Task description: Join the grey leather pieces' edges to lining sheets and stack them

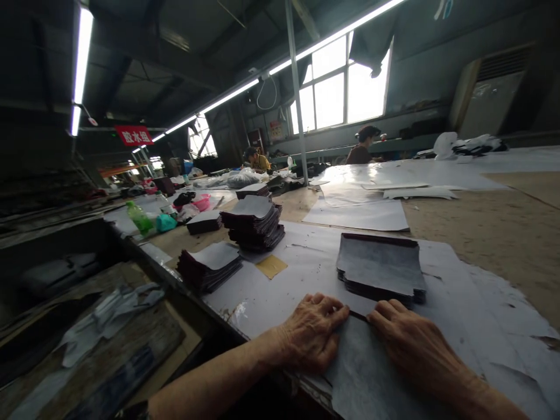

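Observation:
In front of me lies a grey sheet (363,373) with a narrow dark strip along its far edge. My left hand (312,335) pinches that edge at its left corner, fingers curled down. At the other end of the same edge, my right hand (415,347) has its fingers bent and pressed onto the sheet. A short length of the dark edge shows between the hands; the fingertips partly hide the rest. Just beyond my hands stands a stack of similar grey sheets (378,262) with dark edges, its corners notched.
More stacks of dark-edged sheets (254,224) stand to the left, near a yellow square (272,266). A green bottle (139,217) and a pink basin (201,202) are farther back. A metal pole (298,99) rises beyond. Two people (361,153) sit across the table.

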`<state>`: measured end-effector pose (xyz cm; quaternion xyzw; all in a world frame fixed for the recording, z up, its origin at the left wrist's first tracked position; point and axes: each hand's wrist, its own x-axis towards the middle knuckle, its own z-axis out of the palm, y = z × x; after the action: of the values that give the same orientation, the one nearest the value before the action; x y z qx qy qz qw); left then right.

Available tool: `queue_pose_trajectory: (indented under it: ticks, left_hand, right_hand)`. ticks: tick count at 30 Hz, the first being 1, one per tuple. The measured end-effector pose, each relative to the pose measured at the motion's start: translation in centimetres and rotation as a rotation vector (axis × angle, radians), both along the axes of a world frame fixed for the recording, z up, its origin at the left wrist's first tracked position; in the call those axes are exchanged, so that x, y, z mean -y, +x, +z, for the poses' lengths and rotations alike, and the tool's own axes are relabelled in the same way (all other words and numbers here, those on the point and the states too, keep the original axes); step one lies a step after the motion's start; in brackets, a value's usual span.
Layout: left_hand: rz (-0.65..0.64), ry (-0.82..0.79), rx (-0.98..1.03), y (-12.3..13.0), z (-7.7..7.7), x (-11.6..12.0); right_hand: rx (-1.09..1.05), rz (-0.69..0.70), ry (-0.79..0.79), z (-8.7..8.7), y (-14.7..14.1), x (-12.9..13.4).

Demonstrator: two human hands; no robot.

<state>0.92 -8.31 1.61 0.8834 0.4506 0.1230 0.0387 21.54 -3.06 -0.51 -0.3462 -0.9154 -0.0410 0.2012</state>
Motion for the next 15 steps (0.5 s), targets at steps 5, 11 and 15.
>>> queue_pose_trajectory:
  ticks: [5,11,15]
  left_hand:
    - [0.0,-0.011,-0.006,-0.1,0.0,0.0]
    - [0.007,-0.007,0.198,-0.7,-0.5,-0.2]
    - [-0.047,0.05,0.315,-0.7,-0.9,-0.5]
  right_hand:
    - [-0.077,-0.168,-0.306,1.0,1.1,-0.3]
    - [-0.109,-0.025,-0.118,1.3,0.9,-0.1]
    - [-0.137,0.108,0.115,1.0,0.5,0.5]
